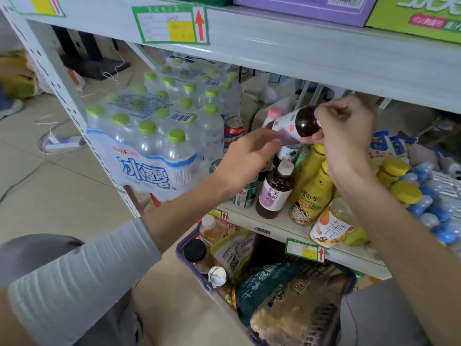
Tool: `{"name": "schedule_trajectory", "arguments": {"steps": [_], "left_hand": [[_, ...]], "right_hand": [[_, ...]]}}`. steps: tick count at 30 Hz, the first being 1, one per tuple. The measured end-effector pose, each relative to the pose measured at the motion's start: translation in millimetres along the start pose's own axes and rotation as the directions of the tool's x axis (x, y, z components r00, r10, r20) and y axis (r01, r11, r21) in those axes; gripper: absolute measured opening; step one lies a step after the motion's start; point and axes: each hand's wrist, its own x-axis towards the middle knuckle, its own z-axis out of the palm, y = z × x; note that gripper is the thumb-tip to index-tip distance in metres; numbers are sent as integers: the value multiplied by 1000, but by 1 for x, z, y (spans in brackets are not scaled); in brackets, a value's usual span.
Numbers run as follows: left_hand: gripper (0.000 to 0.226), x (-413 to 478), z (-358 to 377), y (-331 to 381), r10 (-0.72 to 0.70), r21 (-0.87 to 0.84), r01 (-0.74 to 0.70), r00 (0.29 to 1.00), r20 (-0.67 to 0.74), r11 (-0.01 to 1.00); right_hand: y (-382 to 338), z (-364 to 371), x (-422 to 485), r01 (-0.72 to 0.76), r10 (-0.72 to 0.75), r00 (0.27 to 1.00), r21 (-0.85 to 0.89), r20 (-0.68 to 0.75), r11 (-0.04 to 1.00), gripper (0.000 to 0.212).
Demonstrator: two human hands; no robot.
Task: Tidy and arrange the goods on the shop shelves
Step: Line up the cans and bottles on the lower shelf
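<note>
Right hand (346,131) raised, grip pinching bottle (299,126), left hand (247,163) outstretched, relaxed

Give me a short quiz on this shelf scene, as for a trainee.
1. True or false: the right hand holds a tilted dark bottle.
2. Caps on the water pack are: A red, B green, C white.
3. Fill in: the basket sits ____ the shelf of bottles.
Key: 1 true; 2 B; 3 below.
</note>
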Motion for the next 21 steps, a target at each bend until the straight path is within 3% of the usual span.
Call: {"name": "schedule_trajectory", "arguments": {"steps": [1, 3, 5, 6, 8, 13, 19, 21], "left_hand": [[36, -3, 3, -3, 92, 210, -103, 994, 60, 972], [46, -8, 11, -16, 242, 570, -334, 942, 233, 751], [55, -15, 17, -26, 219, 716, -432, 900, 376, 548], [58, -18, 20, -30, 162, 739, -438, 894, 418, 512], [62, -21, 23, -35, 56, 761, -419, 889, 454, 496], [62, -20, 23, -39, 53, 785, -425, 891, 452, 451], [61, -17, 23, -39, 53, 783, -434, 886, 461, 446], [61, -16, 23, -39, 48, 783, -432, 886, 461, 447]], "right_hand": [[3, -1, 1, 10, -10, 1000, -40, -5, 999, 6], [5, -2, 2, 41, -43, 999, -105, -23, 994, 4], [5, -2, 4, 106, -113, 993, -189, -27, 976, 7], [5, -1, 4, 134, -143, 989, -221, -24, 966, 6], [7, -1, 7, 151, -163, 986, -245, -28, 958, 5], [16, -2, 15, 119, -131, 991, -335, -12, 935, 21], [39, 17, 11, 234, -175, 972, -541, 159, 808, 8], [48, 24, 15, 208, -128, 976, -591, 175, 779, 8]]}}
